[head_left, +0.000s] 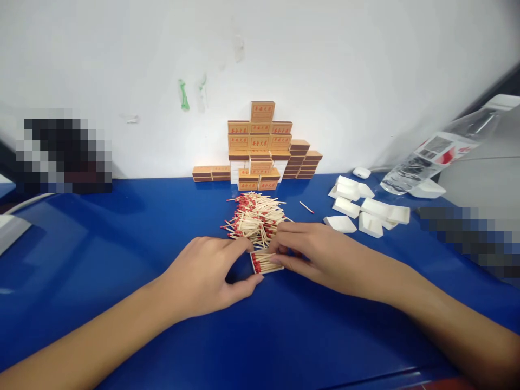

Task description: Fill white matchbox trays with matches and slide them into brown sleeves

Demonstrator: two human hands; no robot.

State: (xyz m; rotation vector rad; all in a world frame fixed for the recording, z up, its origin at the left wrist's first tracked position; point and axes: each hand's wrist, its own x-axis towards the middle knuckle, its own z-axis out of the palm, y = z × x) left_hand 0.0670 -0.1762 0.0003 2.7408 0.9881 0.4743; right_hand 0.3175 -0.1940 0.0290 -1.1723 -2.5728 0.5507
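A small white tray (pixel 252 264) filled with red-tipped matches lies on the blue table between my hands. My left hand (pixel 211 276) grips its left end, thumb at the near side and fingers at the far side. My right hand (pixel 309 252) is closed at the tray's right end, its fingertips on the matches there; whether it pinches any of them is hidden. Right behind the tray is a loose heap of matches (pixel 260 216), with red heads mostly toward the left. The fingers of my right hand touch the heap's near right edge.
Orange matchboxes (pixel 260 142) stand stacked against the white wall. Several white trays (pixel 345 207) lie scattered at the right, near a clear bottle (pixel 439 149) and a small white case (pixel 361 173). One match (pixel 306 207) lies apart. Blurred dark objects are at both sides.
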